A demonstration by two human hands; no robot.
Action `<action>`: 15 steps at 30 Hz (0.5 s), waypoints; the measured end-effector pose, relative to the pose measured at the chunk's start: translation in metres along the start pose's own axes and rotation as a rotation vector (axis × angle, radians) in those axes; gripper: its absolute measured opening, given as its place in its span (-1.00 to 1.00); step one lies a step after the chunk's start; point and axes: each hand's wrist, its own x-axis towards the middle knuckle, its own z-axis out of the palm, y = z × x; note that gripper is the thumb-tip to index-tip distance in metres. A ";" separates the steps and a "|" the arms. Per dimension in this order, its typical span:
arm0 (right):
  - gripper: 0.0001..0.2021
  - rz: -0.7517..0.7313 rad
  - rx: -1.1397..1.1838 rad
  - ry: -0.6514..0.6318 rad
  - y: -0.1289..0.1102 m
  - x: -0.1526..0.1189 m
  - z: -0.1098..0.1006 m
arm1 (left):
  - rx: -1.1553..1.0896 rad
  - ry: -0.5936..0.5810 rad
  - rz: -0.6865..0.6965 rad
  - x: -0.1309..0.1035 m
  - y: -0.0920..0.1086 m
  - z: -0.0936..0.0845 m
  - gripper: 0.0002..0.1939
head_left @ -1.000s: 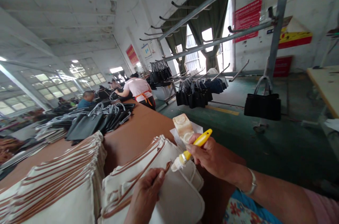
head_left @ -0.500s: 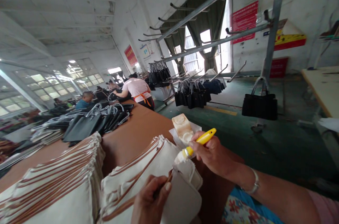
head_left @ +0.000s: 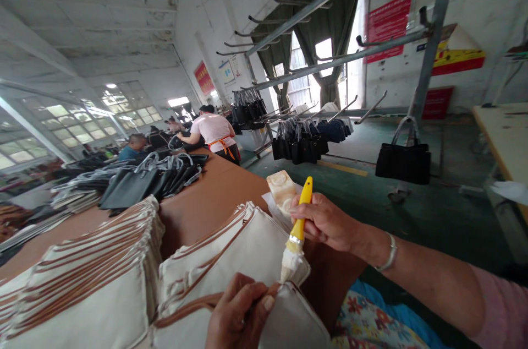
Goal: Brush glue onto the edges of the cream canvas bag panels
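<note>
On the brown counter (head_left: 198, 211), a stack of cream pieces with brown edging (head_left: 94, 277) is standing left of a second cream stack (head_left: 231, 250), at whose near edge the left hand (head_left: 243, 310) is pinching a brown strip (head_left: 274, 289). The right hand (head_left: 325, 222) is gripping a yellow brush (head_left: 303, 211), its white-coated bristles pointing down at the strip, beside a stained container (head_left: 281, 186); the writing on the red wall signs (head_left: 388, 27) is too small to read.

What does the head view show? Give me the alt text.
The right hand holds a yellow brush, its bristles at brown trim that the left hand pinches. Cream pieces lie stacked on a brown table; black bags hang from a rack behind.
</note>
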 end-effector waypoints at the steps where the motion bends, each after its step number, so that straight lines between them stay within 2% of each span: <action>1: -0.71 -0.018 0.002 0.026 0.000 0.001 -0.002 | -0.007 -0.005 0.003 0.000 0.001 0.000 -0.75; 4: -0.68 0.007 -0.034 0.060 0.005 0.003 -0.002 | -0.010 -0.015 0.019 0.000 0.004 0.001 -0.76; 7: -0.69 0.094 0.008 -0.031 0.013 0.001 0.001 | 0.018 -0.035 0.026 0.000 0.002 -0.001 -0.76; 10: -0.73 0.078 0.122 -0.077 0.018 -0.003 0.000 | 0.047 -0.101 0.011 -0.001 -0.002 -0.002 -0.72; 13: -0.73 0.043 0.179 0.019 0.018 -0.005 -0.011 | 0.047 -0.081 -0.051 -0.002 0.000 -0.005 -0.65; 15: -0.70 0.037 0.225 0.124 0.016 -0.007 -0.020 | 0.045 -0.061 -0.117 0.000 0.009 -0.015 -0.56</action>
